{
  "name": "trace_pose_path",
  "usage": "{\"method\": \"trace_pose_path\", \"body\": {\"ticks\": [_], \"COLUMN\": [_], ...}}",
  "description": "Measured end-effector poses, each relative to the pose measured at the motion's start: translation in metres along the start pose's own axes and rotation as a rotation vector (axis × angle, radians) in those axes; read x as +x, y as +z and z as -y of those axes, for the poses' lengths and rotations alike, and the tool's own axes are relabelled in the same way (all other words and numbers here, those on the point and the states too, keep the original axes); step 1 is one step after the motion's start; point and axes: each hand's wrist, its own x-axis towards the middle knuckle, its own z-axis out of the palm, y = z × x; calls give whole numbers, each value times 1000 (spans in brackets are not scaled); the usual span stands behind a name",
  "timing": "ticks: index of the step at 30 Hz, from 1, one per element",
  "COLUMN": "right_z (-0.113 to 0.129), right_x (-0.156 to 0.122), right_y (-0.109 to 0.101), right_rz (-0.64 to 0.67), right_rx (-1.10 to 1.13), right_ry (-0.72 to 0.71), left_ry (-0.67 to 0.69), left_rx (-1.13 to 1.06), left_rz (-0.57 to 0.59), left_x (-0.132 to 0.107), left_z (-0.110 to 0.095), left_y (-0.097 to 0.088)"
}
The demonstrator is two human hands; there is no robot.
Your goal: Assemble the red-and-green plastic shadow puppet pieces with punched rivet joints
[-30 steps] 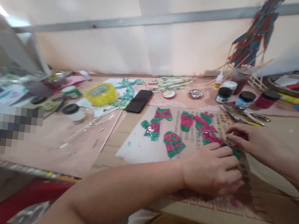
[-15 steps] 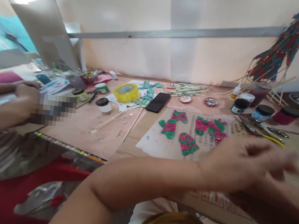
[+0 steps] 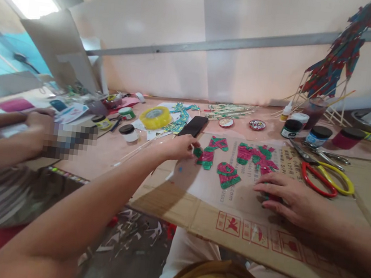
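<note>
Pink and green painted cut-outs (image 3: 228, 175) lie on a clear plastic sheet (image 3: 189, 175) over a flat piece of cardboard (image 3: 177, 205). My left hand (image 3: 182, 148) is at the sheet's left edge, fingers slightly curled and apart, beside the leftmost cut-out (image 3: 207, 159). Whether its fingertips touch that piece is unclear. On the right of the sheet my right hand (image 3: 288, 199) rests low with fingers spread. A bit of green and pink shows beneath its fingers, mostly hidden. Just past the left hand lies a black phone (image 3: 194, 125).
Scissors (image 3: 328, 177) and pliers (image 3: 330, 154) lie at right, below several paint jars (image 3: 317, 136). A yellow tape roll (image 3: 156, 117), painted sticks (image 3: 229, 112) and bead lids (image 3: 257, 125) are farther back. Another person's hands (image 3: 37, 132) are at far left.
My left arm has swung from across the right side back to the left edge of the sheet. My right hand now lies spread on the sheet, and the scissors are uncovered.
</note>
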Motion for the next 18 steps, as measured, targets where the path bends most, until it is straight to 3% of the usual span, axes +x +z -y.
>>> {"method": "trace_pose_path", "body": {"ticks": [4, 10, 18], "right_z": [-5, -11, -14], "right_x": [0, 1, 2], "right_y": [2, 4, 5], "right_rz": [-45, -47, -54], "right_rx": [-6, -42, -57], "right_ry": [-6, -18, -36], "left_ry": [-13, 86, -36], "left_rx": [4, -46, -66], "left_rz": [24, 74, 47], "left_x": [0, 11, 20], "left_z": [1, 2, 11], "left_y": [1, -3, 3]}}
